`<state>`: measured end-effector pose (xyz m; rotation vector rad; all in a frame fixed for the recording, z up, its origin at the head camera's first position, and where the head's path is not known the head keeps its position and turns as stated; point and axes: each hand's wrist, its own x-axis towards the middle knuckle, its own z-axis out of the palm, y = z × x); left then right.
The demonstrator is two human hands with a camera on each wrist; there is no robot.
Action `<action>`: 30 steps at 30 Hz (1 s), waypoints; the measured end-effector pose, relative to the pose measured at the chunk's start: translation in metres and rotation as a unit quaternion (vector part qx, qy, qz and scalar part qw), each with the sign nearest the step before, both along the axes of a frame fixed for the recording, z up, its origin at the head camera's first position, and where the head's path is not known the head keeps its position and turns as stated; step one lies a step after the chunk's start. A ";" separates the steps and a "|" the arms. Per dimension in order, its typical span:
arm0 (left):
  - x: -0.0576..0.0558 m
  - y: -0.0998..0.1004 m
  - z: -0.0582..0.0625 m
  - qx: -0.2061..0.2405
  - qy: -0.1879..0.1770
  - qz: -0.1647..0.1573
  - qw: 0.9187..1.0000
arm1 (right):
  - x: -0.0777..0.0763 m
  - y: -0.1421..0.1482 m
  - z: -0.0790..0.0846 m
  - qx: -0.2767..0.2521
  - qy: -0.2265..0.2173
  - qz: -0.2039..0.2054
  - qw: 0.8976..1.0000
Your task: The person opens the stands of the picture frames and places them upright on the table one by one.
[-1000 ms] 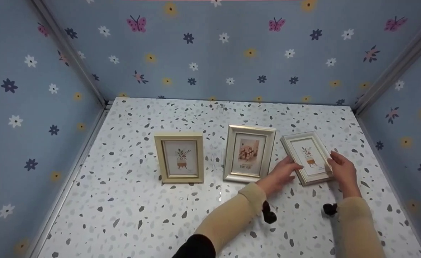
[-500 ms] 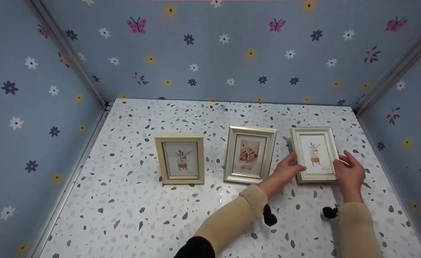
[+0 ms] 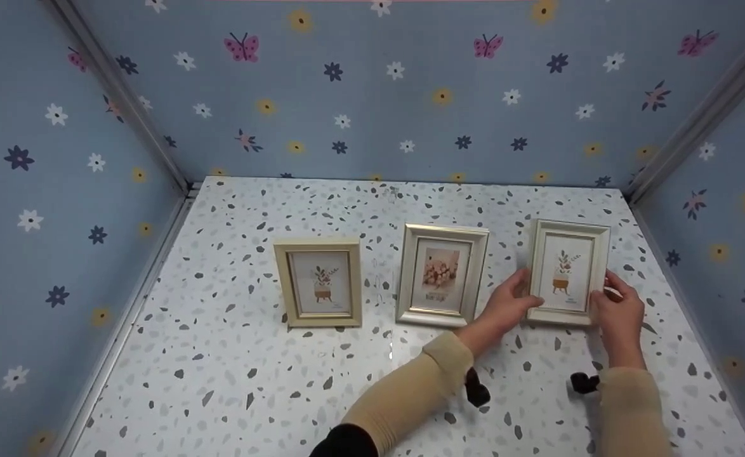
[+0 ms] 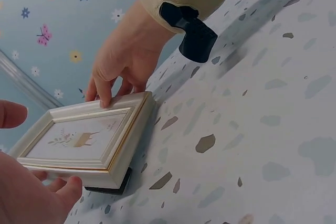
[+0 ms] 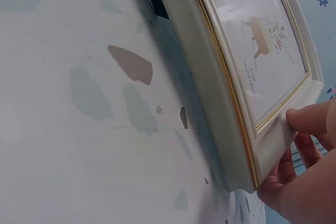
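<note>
A cream picture frame (image 3: 568, 316) with a plant print stands tilted back at the right in the head view. My left hand (image 3: 506, 306) is at its left edge, fingers behind and thumb over the front. My right hand (image 3: 620, 317) pinches the right edge; the right wrist view shows the right thumb (image 5: 310, 120) on the front and fingers behind. A dark piece (image 4: 113, 184) shows under the frame in the left wrist view. Left of my hands stand a silver frame (image 3: 404, 279) with a flower picture and a yellowish frame (image 3: 355, 285) with a plant print.
The white speckled tabletop (image 3: 220, 381) lies between blue flowered panels (image 3: 372, 95) at the back and both sides. The silver frame stands close to my left hand. A black object (image 3: 476, 387) is by the left cuff, another (image 3: 583, 383) by the right.
The cream frame has turned from slanted to nearly straight, shifted right and come up more upright. Both hands stay at its edges; the right moved slightly right. The other two frames have not moved.
</note>
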<state>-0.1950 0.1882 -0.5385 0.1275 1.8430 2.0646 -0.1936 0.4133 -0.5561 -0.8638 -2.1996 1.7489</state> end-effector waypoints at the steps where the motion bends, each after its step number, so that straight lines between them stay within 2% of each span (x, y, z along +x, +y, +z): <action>1: 0.000 -0.001 0.000 -0.002 0.007 0.001 1.000 | 0.002 -0.001 0.002 -0.026 0.011 -0.002 1.000; 4: 0.001 -0.004 -0.001 0.004 0.028 0.007 1.000 | 0.008 -0.004 0.008 -0.111 0.043 -0.009 0.993; 7: 0.002 -0.009 -0.002 0.024 0.036 0.020 0.999 | 0.013 -0.008 0.014 -0.162 0.058 -0.008 0.985; 11: 0.006 -0.015 -0.003 0.068 0.036 0.035 0.996 | 0.018 -0.014 0.020 -0.162 0.066 -0.016 0.984; 16: 0.011 -0.022 -0.003 0.100 0.064 0.025 0.993 | 0.022 -0.018 0.021 -0.170 0.090 -0.056 0.980; 23: 0.016 -0.027 -0.002 0.078 0.105 0.026 0.991 | 0.029 -0.021 0.018 -0.180 0.105 -0.079 0.975; 30: 0.019 -0.031 -0.002 0.080 0.110 0.030 0.990 | 0.038 -0.028 0.018 -0.162 0.151 -0.087 0.971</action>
